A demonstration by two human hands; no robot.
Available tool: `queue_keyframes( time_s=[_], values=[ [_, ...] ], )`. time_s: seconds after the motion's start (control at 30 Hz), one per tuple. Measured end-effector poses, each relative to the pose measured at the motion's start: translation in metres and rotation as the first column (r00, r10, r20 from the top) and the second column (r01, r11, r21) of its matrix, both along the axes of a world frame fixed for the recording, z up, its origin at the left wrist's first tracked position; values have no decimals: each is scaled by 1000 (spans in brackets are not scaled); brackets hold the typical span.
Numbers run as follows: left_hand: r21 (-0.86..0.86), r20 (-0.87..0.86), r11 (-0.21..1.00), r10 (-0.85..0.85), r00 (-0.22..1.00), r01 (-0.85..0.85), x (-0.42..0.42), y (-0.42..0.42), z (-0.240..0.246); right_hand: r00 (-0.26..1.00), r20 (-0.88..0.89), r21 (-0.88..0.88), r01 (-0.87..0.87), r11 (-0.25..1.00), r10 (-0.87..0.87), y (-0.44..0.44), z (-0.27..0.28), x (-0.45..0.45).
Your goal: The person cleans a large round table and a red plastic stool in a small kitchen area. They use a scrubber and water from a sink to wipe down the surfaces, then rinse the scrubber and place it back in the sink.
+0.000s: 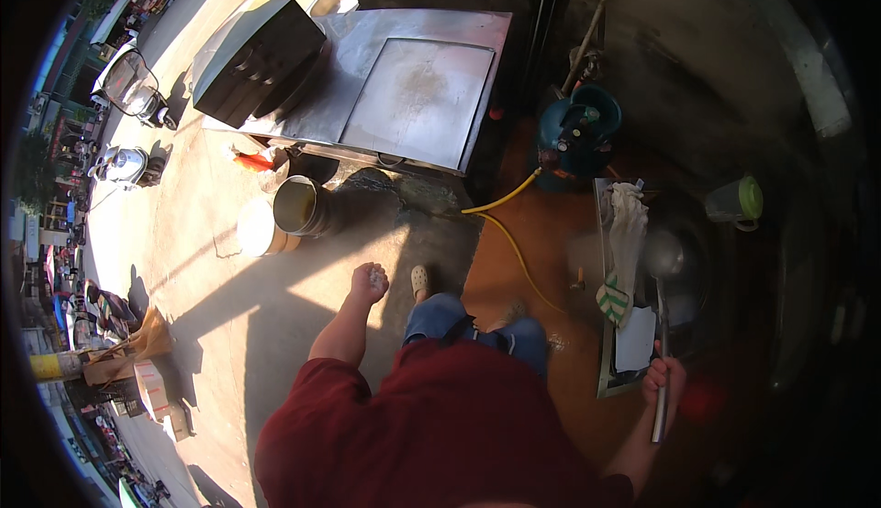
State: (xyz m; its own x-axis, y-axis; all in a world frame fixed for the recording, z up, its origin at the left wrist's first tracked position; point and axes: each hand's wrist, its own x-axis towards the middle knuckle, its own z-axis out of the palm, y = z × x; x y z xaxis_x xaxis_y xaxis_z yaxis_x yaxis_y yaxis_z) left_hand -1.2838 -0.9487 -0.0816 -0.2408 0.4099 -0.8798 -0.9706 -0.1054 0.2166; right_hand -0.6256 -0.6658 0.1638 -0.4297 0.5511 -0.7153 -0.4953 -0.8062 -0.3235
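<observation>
My right hand [664,378] is closed around the metal handle of a long ladle [662,315]. Its rounded bowl reaches over a dark round area, perhaps a wok, at the right; steam or blur hides details there. Beside the ladle, a whitish cloth [628,215] with a green-striped end [614,300] lies along the metal rim of the stove [601,370]. A white flat sheet or board [634,339] lies near that hand. Out to the left, my left hand [370,282] is curled above the sunlit ground, cupping something small and whitish that I cannot identify.
A gas cylinder [561,133] with a yellow hose [513,239] stands ahead on the orange floor. Two buckets, one metal [327,208] and one white [256,229], sit front left, before a stainless steel table [420,102] bearing a dark box [258,60]. A green-lidded pitcher [726,199] is far right.
</observation>
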Motion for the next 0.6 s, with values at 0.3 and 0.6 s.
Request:
queue_keyframes(
  time_s=[0.3, 0.6],
  values=[
    [-412, 170, 885, 309, 936, -218, -188, 16, -215, 958, -150, -12, 244, 970, -243, -51, -19, -166],
    [263, -211, 964, 33, 977, 24, -286, 234, -234, 968, -26, 33, 249, 968, -248, -83, -4, -253]
  ],
)
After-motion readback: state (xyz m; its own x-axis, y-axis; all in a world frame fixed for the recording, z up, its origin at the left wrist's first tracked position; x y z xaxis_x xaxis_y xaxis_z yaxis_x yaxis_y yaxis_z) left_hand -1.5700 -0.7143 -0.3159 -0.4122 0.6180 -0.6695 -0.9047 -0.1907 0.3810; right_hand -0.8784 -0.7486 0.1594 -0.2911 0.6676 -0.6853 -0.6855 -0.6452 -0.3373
